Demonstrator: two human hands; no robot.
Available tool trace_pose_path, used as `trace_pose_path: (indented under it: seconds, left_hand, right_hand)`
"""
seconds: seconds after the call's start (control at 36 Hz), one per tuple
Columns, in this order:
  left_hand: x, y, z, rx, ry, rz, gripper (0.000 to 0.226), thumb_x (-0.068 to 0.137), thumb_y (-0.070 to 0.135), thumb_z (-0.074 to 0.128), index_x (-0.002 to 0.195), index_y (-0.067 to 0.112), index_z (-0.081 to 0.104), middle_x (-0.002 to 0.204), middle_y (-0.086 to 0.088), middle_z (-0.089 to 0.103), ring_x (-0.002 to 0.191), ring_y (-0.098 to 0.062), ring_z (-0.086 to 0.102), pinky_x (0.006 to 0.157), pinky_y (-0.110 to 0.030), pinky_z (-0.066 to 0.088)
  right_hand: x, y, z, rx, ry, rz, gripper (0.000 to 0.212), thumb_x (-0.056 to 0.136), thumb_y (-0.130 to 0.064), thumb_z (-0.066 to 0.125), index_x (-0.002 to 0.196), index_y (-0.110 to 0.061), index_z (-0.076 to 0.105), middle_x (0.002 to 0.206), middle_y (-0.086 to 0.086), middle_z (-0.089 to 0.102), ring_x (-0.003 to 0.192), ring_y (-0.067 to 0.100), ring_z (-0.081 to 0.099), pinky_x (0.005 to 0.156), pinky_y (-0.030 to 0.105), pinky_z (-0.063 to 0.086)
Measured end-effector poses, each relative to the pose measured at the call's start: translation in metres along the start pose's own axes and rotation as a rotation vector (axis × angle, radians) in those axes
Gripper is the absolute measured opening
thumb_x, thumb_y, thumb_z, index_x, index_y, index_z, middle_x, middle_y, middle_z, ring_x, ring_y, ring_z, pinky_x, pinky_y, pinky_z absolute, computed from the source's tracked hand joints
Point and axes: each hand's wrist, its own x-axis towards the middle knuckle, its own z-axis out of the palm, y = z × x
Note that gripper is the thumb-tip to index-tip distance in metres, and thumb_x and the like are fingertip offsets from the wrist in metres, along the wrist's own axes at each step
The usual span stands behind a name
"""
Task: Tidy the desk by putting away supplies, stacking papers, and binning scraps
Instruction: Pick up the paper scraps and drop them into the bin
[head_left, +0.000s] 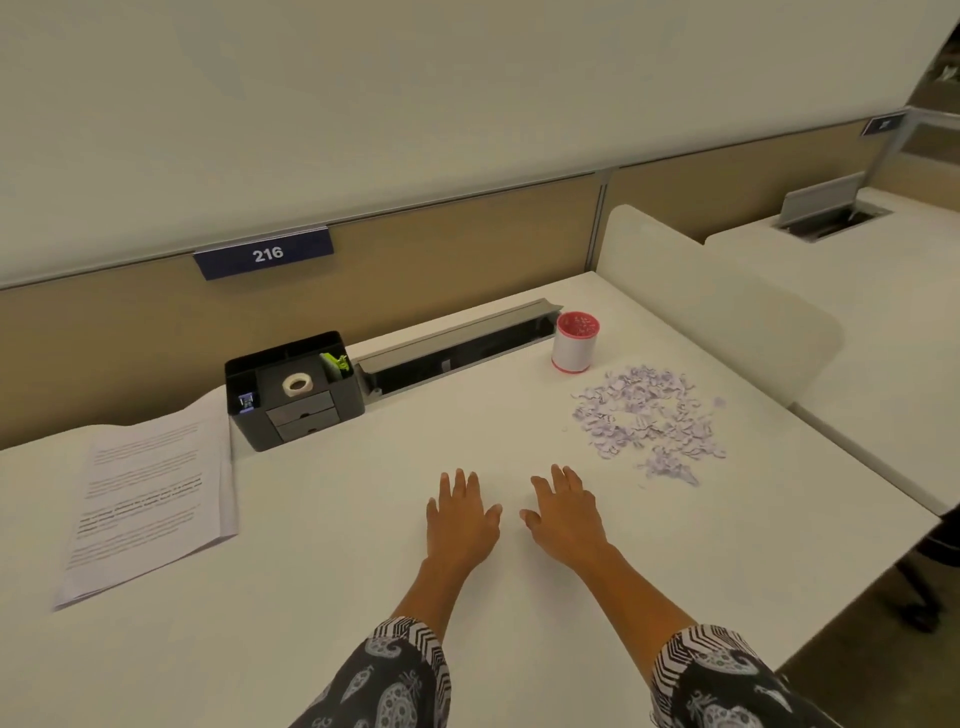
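My left hand (461, 519) and my right hand (566, 514) lie flat on the white desk (363, 597), side by side, fingers spread, holding nothing. A heap of torn paper scraps (649, 421) lies to the right, beyond my right hand. Behind it stands a small white cup with a red rim (574, 343) that has scraps inside. A stack of printed papers (150, 499) rests at the left. A black desk organiser (293, 389) at the back holds a tape roll (297, 385), a green item and a small blue item.
A grey cable tray with an open lid (457, 343) runs along the desk's back edge. A tan partition with a sign reading 216 (265, 254) stands behind. A white divider (717, 301) borders the right side, with a neighbouring desk beyond.
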Motion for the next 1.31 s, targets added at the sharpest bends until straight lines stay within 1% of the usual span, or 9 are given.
trace_pose_path:
  seconds: [0.28, 0.56, 0.75, 0.97, 1.06, 1.14, 1.19, 1.25, 1.31]
  left_hand:
    - [0.023, 0.020, 0.014, -0.005, -0.014, -0.064, 0.065, 0.102, 0.045, 0.029, 0.154, 0.013, 0.007, 0.163, -0.006, 0.001, 0.150, -0.026, -0.005, 0.119, -0.047, 0.010]
    - [0.056, 0.080, 0.029, -0.060, 0.051, -0.236, 0.063, 0.103, 0.042, 0.027, 0.154, 0.013, 0.006, 0.163, -0.007, -0.001, 0.150, -0.026, -0.005, 0.120, -0.045, 0.010]
    - [0.076, 0.122, 0.044, -0.042, 0.108, -0.287, 0.061, 0.103, 0.041, 0.026, 0.154, 0.013, 0.007, 0.163, -0.007, -0.002, 0.150, -0.026, -0.005, 0.120, -0.044, 0.009]
    - [0.087, 0.144, 0.052, -0.012, 0.167, -0.309, 0.060, 0.103, 0.040, 0.025, 0.154, 0.014, 0.009, 0.163, -0.007, -0.002, 0.149, -0.025, -0.005, 0.120, -0.045, 0.007]
    - [0.087, 0.144, 0.062, 0.020, 0.200, -0.326, 0.060, 0.103, 0.043, 0.020, 0.154, 0.014, 0.007, 0.163, -0.007, -0.005, 0.149, -0.025, -0.006, 0.120, -0.045, 0.005]
    - [0.085, 0.141, 0.075, 0.026, 0.254, -0.321, 0.073, 0.094, 0.053, -0.005, 0.155, 0.014, 0.005, 0.162, -0.008, -0.003, 0.150, -0.026, -0.003, 0.120, -0.046, 0.002]
    - [0.087, 0.137, 0.082, 0.020, 0.324, -0.304, 0.083, 0.089, 0.057, -0.017, 0.154, 0.013, 0.011, 0.162, -0.008, 0.005, 0.149, -0.026, 0.004, 0.119, -0.048, 0.005]
    - [0.088, 0.136, 0.087, 0.017, 0.317, -0.307, 0.082, 0.089, 0.056, -0.018, 0.154, 0.015, 0.009, 0.162, -0.006, 0.003, 0.150, -0.024, 0.002, 0.119, -0.047, 0.002]
    - [0.088, 0.137, 0.089, 0.022, 0.307, -0.314, 0.076, 0.090, 0.053, -0.011, 0.155, 0.017, 0.004, 0.162, -0.004, -0.003, 0.150, -0.021, -0.004, 0.119, -0.046, -0.002]
  right_hand:
    - [0.030, 0.027, -0.001, 0.002, -0.019, -0.077, 0.056, 0.099, -0.044, 0.037, 0.148, -0.019, 0.024, 0.159, 0.013, 0.010, 0.147, 0.029, 0.003, 0.116, 0.044, 0.019]
    - [0.079, 0.090, -0.009, -0.013, -0.035, -0.227, 0.055, 0.099, -0.041, 0.039, 0.148, -0.020, 0.023, 0.160, 0.012, 0.008, 0.148, 0.029, 0.002, 0.117, 0.045, 0.015]
    - [0.104, 0.142, -0.019, -0.055, 0.011, -0.309, 0.052, 0.097, -0.039, 0.042, 0.143, -0.017, 0.031, 0.157, 0.013, 0.015, 0.146, 0.030, 0.007, 0.115, 0.045, 0.018]
    - [0.127, 0.177, -0.030, -0.099, 0.028, -0.376, 0.050, 0.096, -0.035, 0.046, 0.142, -0.020, 0.034, 0.157, 0.011, 0.016, 0.145, 0.029, 0.010, 0.113, 0.044, 0.022]
    - [0.130, 0.182, -0.031, -0.091, 0.025, -0.412, 0.050, 0.096, -0.033, 0.046, 0.142, -0.021, 0.033, 0.158, 0.008, 0.015, 0.146, 0.027, 0.009, 0.113, 0.043, 0.021]
    - [0.133, 0.182, -0.031, -0.077, 0.017, -0.458, 0.048, 0.097, -0.031, 0.045, 0.142, -0.020, 0.034, 0.159, 0.007, 0.014, 0.146, 0.026, 0.007, 0.114, 0.043, 0.019]
    - [0.135, 0.181, -0.031, -0.089, 0.016, -0.496, 0.049, 0.097, -0.030, 0.044, 0.143, -0.019, 0.033, 0.159, 0.008, 0.014, 0.146, 0.026, 0.008, 0.115, 0.043, 0.018]
    - [0.138, 0.179, -0.031, -0.128, 0.018, -0.546, 0.051, 0.097, -0.028, 0.045, 0.144, -0.018, 0.031, 0.158, 0.010, 0.014, 0.147, 0.028, 0.008, 0.115, 0.045, 0.018]
    - [0.141, 0.175, -0.030, -0.160, 0.008, -0.586, 0.054, 0.095, -0.023, 0.047, 0.146, -0.019, 0.029, 0.159, 0.011, 0.011, 0.147, 0.028, 0.006, 0.116, 0.046, 0.016]
